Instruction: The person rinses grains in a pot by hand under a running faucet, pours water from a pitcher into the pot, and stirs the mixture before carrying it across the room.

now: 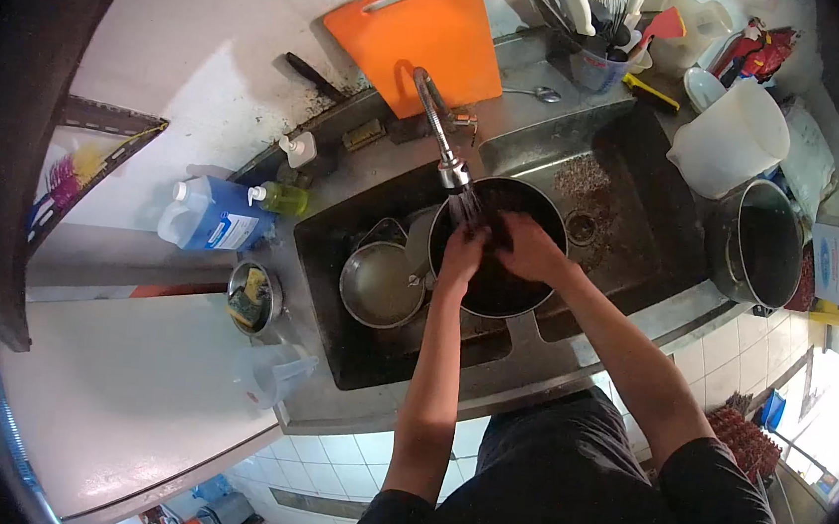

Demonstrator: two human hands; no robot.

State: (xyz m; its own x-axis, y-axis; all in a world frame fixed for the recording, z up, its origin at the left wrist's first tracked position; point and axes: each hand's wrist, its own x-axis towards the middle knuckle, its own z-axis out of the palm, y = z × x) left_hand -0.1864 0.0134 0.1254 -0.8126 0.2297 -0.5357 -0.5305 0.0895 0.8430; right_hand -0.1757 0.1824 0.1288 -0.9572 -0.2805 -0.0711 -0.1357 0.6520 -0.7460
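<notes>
Water runs from the faucet [454,172] in a spray over a large dark pot [521,304] that sits across the divider of the double sink [332,354]. My left hand [464,253] is at the pot's left part, right under the spray, its fingers bent together; what they hold, if anything, is hidden. My right hand [531,247] reaches into the pot's upper right, fingers curled against something dark that I cannot make out. A smaller metal pan [383,284] with cloudy liquid lies in the left basin beside the large pot.
An orange cutting board [439,44] leans on the wall behind the faucet. Soap bottles [224,215] and a metal bowl with sponges [255,298] stand left. A white bucket [734,140] and a big pot [760,242] are right. Brown debris lies in the right basin.
</notes>
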